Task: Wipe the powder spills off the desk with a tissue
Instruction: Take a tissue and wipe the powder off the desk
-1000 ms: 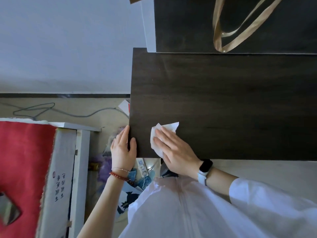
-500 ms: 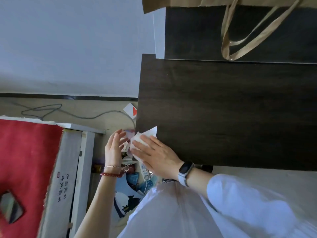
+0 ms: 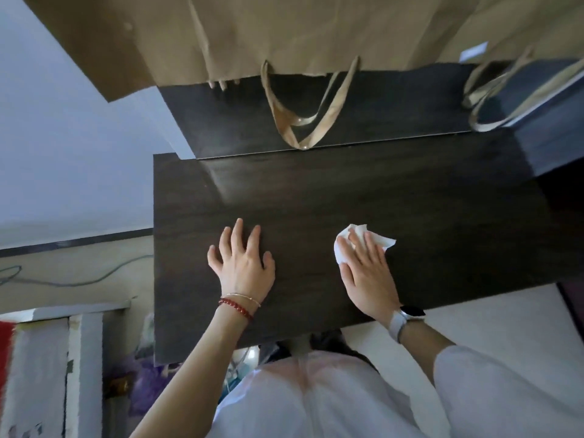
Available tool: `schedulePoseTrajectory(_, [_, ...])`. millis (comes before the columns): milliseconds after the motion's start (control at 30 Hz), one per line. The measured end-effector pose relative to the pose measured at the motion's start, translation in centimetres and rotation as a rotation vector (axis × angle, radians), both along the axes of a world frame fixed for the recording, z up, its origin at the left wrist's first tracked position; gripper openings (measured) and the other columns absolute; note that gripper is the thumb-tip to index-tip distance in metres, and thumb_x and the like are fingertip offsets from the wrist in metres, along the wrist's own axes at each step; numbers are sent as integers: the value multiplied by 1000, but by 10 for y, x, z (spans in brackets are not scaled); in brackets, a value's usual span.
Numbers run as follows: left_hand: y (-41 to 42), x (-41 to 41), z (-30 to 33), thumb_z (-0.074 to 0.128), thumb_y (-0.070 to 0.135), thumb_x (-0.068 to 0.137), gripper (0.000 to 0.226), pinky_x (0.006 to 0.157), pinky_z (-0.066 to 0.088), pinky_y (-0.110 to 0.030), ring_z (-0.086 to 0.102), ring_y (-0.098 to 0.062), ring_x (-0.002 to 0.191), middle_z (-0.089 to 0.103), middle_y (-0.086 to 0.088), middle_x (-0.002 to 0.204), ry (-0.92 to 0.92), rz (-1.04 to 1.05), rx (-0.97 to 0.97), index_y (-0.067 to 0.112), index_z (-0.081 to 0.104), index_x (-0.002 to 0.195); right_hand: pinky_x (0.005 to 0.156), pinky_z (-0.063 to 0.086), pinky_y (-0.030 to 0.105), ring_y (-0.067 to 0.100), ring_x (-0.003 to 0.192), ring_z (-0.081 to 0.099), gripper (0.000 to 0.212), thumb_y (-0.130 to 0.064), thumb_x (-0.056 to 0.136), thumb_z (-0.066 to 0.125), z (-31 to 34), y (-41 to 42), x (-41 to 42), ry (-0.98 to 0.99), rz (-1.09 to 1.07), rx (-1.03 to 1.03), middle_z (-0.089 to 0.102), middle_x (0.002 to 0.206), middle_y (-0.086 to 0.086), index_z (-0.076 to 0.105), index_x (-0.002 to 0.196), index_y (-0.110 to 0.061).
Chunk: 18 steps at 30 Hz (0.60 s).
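Observation:
The dark wood desk (image 3: 316, 200) fills the middle of the head view. My right hand (image 3: 368, 273) lies flat on a crumpled white tissue (image 3: 343, 248), pressing it onto the desk right of centre. The tissue sticks out past my fingertips on both sides. My left hand (image 3: 243, 263) rests palm down on the desk to the left, fingers spread, holding nothing. I see no powder on the dark surface.
A brown paper bag (image 3: 284, 33) with ribbon handles (image 3: 303, 121) hangs over the raised back shelf (image 3: 227, 128). A second handle pair (image 3: 493, 99) lies at the back right. Left of the desk are the floor, a grey cable (image 3: 94, 279), and clutter below the desk's left edge.
Both hands came from the desk's left edge onto its middle. The right hand slid the tissue rightwards; the left hand now lies flat on the desk. The view tilted up toward the bag.

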<state>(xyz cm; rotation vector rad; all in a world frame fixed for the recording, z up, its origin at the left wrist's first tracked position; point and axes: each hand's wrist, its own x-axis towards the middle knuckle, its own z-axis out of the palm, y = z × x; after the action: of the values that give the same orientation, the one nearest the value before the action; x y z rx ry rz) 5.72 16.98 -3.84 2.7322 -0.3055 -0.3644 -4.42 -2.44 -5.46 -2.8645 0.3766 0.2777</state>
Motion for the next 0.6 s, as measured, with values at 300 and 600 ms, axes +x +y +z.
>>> schedulePoseTrajectory(300, [-52,5,-19,50,33,89,44,109,12,-52,21,-29,138,34,-7,147,-16,50,52,26,44,132,114,13,49,38,142,7,49,-18,96,32,-7,-107,67,-27,-397,14,16,154,17,22,143,-10])
schedulePoseTrajectory(600, [-52,11,-15,40,39,83,42,102,22,-47,35,-28,131,48,-4,138,-62,113,21,28,58,120,116,7,46,36,142,2,51,-15,96,30,-1,-106,170,-75,-406,83,10,154,20,16,143,-2])
